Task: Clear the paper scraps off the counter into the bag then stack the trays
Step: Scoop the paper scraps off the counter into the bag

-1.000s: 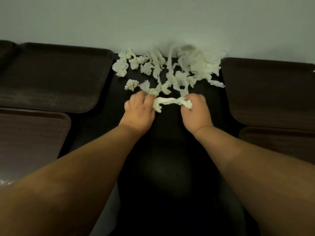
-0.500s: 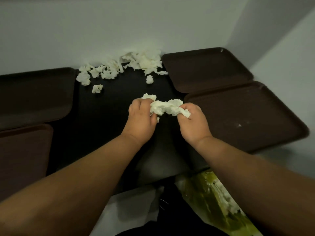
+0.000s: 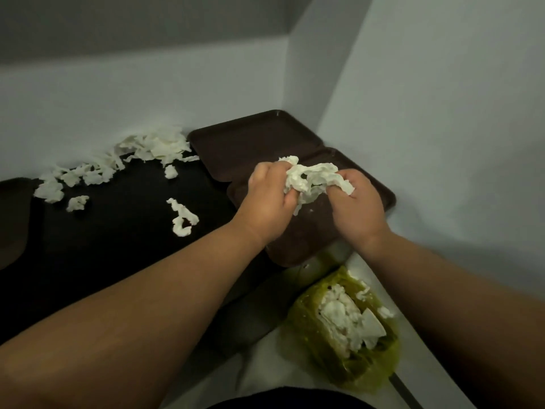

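Though dim, black counter [image 3: 118, 246] in pale-walled corner [image 3: 290, 84], left hand [image 3: 269, 203] and right hand [image 3: 358, 209] tight on paper wad [image 3: 312, 180] over trays [image 3: 253, 143].

The paper scraps [image 3: 153, 147] look soft, crumpled, matt white tissue. Beside them, the brown tray [image 3: 250, 137] is smooth, dull plastic. The counter [image 3: 118, 231] is matt black. The green bag [image 3: 348, 358] is thin, translucent plastic.
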`<state>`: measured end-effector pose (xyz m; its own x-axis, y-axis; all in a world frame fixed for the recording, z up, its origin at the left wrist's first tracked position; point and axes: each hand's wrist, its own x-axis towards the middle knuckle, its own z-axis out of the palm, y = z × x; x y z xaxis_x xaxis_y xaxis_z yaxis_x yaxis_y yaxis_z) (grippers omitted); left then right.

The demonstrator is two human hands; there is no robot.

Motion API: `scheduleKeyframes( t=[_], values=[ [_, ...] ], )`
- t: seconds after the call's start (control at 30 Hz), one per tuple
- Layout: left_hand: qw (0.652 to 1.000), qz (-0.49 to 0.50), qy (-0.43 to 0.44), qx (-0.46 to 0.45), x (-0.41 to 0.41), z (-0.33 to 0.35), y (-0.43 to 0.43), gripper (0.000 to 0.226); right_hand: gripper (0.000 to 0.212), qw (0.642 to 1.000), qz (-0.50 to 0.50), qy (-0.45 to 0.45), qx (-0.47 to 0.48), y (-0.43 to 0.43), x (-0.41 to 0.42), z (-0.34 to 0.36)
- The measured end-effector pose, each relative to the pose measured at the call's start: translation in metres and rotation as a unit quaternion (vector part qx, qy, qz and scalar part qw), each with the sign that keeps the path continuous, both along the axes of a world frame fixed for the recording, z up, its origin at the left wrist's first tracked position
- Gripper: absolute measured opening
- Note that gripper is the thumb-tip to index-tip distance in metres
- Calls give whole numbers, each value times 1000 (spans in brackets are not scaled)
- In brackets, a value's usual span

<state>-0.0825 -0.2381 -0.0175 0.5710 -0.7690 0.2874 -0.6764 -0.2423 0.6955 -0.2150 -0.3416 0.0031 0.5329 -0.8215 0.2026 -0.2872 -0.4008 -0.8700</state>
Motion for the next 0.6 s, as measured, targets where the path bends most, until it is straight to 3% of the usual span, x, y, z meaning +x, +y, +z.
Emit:
scheduleKeyframes(
  t=[0.23,0.4,0.6],
  values=[
    [991,-112,54,44,-108,-28,-89,39,11,994,-97,47,13,-66,-111,-21],
    [968,-171,103,153,-172,-77,-122,39,16,985,-129,73,91,-93,-175,-67],
    [937,-99,206,265,-198,-144,-146,47,8,952,-125,147,236,-124,-205,-140]
  ],
)
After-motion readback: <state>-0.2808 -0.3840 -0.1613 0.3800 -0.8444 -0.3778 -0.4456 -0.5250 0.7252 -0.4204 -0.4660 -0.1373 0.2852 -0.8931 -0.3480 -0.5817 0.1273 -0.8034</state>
